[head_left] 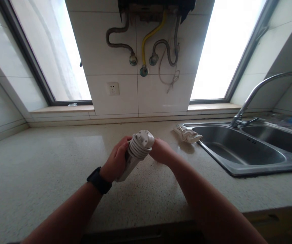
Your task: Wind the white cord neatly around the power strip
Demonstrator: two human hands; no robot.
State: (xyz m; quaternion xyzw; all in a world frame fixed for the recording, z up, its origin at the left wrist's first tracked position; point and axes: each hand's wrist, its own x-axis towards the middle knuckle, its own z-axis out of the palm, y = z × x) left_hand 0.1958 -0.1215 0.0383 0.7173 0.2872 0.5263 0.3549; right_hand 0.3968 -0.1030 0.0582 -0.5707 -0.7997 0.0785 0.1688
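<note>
This place is clearly a kitchen. A metal double sink (pixel 237 170) is set into a long, pale, speckled worktop (pixel 46 169), and a curved tap (pixel 250 96) stands at its back edge. The wall (pixel 97 40) is covered with white tiles and carries a power socket (pixel 113 88). Between two windows (pixel 212 67) hangs a dark appliance (pixel 158 4), from which grey hoses (pixel 117 29) and one yellow pipe (pixel 151 33) go down to valves (pixel 143 71). Under the worktop, a cabinet front (pixel 285 222) is partly visible.

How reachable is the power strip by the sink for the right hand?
Probably yes: nothing visible stands between the right hand and the farther power strip, though its fingers are hidden behind the held power strip.
</note>
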